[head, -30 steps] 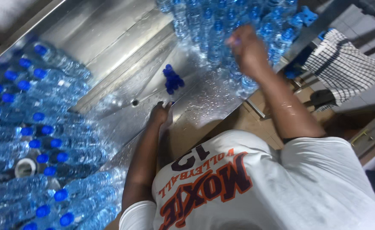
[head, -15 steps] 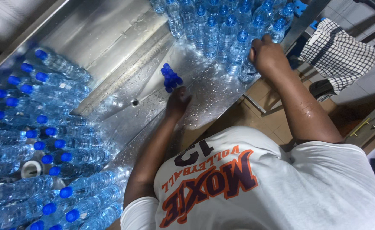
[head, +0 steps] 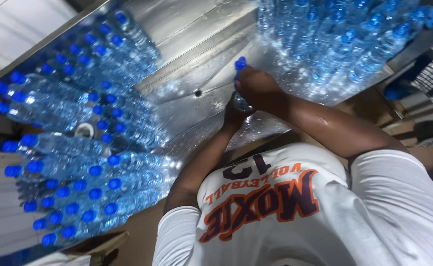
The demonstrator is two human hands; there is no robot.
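Head view: clear blue-capped bottle (head: 239,81), both hands gripping.

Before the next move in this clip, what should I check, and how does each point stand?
1. Right hand closed around the bottle: ok.
2. Left hand at the bottle's lower end: touching; firm grip, cannot tell.
3. Blue cap on the held bottle: ok.
4. Metal table dry under the hands: not ok, droplets show.
5. Left bottle group apart from the held bottle: ok.
6. Far bottle group standing capped: ok.
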